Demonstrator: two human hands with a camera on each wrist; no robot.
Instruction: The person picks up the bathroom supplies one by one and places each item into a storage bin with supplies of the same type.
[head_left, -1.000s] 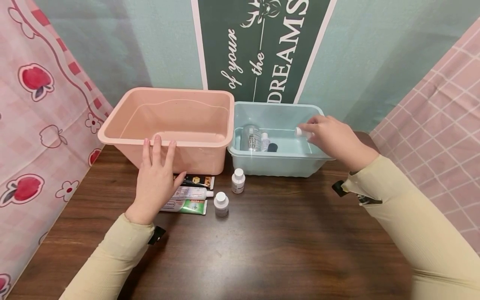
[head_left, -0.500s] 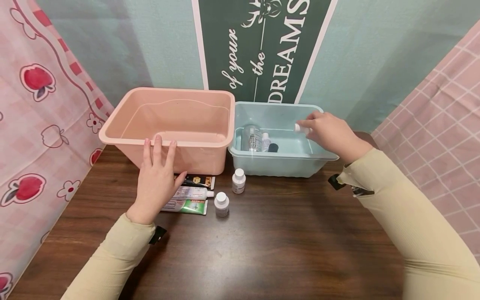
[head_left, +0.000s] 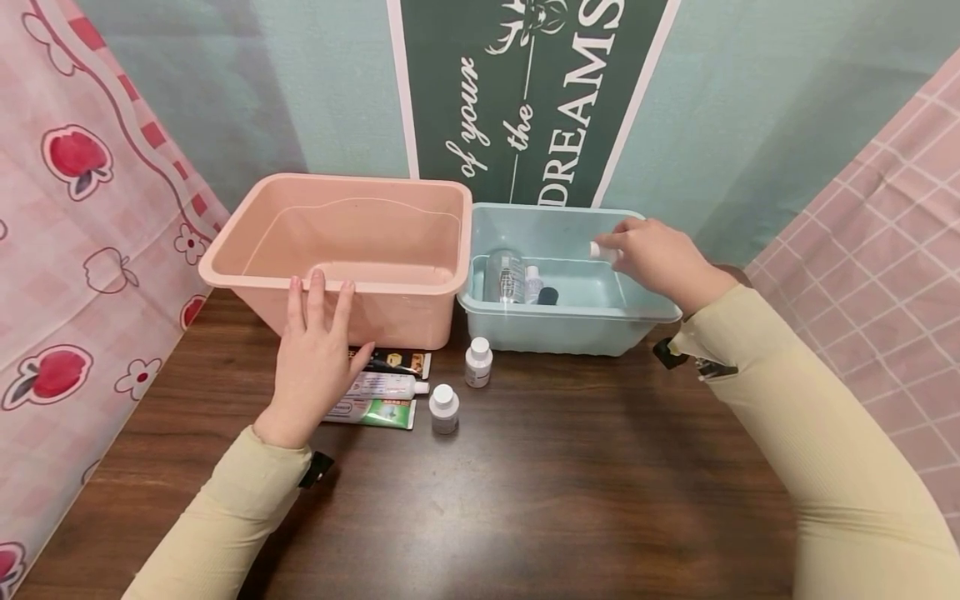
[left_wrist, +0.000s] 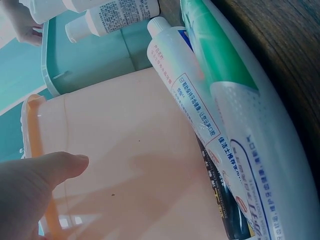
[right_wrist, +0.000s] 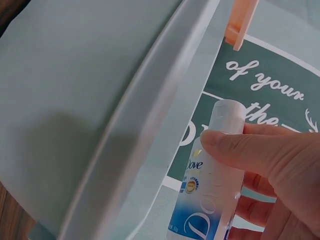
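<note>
My right hand holds a small Dove bottle with a white cap, blue toward its lower end, over the right part of the blue bin. In the right wrist view the thumb lies across the bottle just below the cap. A clear bottle, a small white-capped bottle and a dark-capped item lie in that bin's left end. My left hand rests its straight fingers on the front rim of the pink bin, thumb apart, above several toothpaste tubes.
Two white bottles stand upright on the dark wooden table, in front of the bins. The bins stand side by side against a curtain with printed lettering. Pink patterned cloths hang at both sides.
My right hand has risen slightly, toward the back of the blue bin, with the Dove bottle still in its grip; its forearm has swung a little left. The left hand stays on the pink rim.
</note>
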